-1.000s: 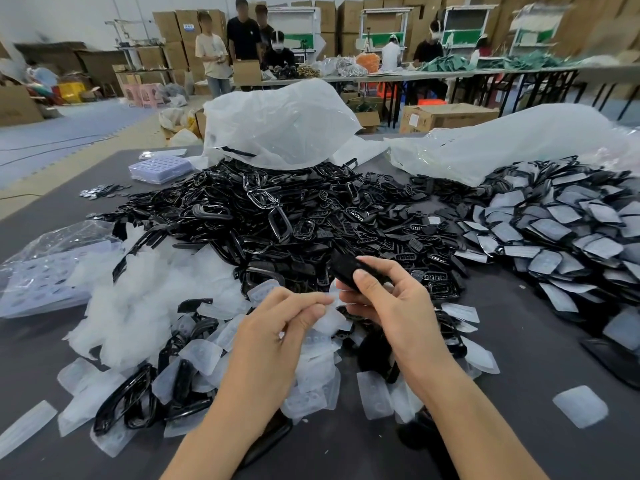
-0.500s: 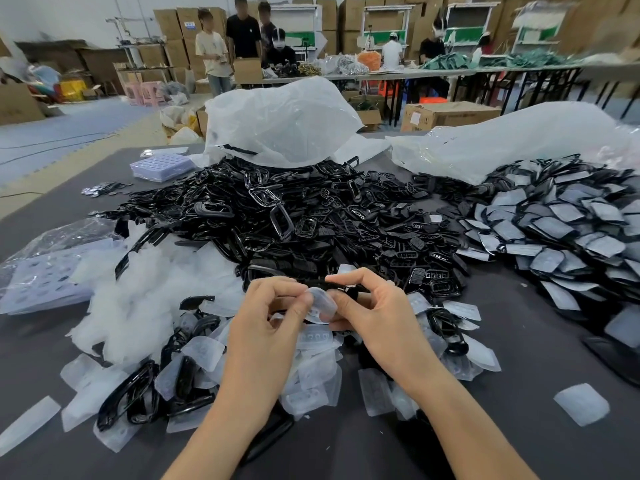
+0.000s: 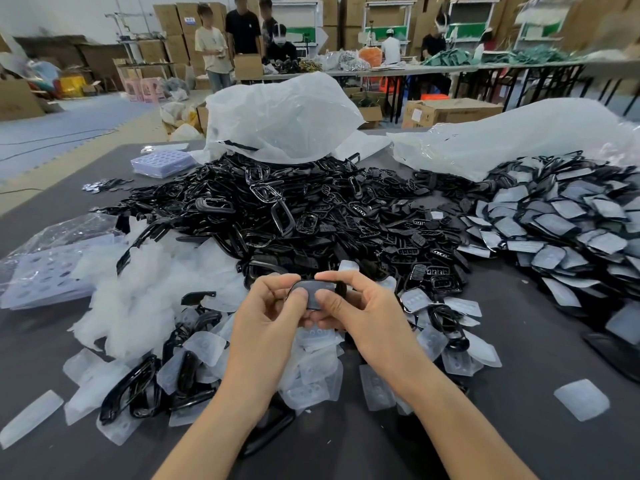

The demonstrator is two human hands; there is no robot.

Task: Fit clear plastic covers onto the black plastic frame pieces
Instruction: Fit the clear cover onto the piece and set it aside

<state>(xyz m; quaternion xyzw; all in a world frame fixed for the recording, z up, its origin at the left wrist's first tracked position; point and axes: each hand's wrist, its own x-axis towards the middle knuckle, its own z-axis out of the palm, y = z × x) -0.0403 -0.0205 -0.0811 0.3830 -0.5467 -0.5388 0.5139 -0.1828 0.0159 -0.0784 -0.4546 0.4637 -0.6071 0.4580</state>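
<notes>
Both hands [image 3: 313,306] pinch black frame piece [image 3: 313,293] w/ clear cover — thumbs on top.

Fingers [image 3: 298,301] hide much of the black frame piece [image 3: 313,289]; the covered pile [image 3: 568,230] is cut by the right edge.

A person's left hand [image 3: 273,317] and right hand [image 3: 367,317] grip one black frame piece [image 3: 301,285] between them above a dark tabletop [image 3: 519,393], both thumbs pressing on the cloudy clear cover [image 3: 311,297] over its face. Behind the hands spreads a heap of black frames [image 3: 294,209], and loose covers [image 3: 311,375] lie scattered under the wrists. A pile of covered frames [image 3: 561,230] lies to the right, and white plastic bags [image 3: 280,116] slump at the far edge.
</notes>
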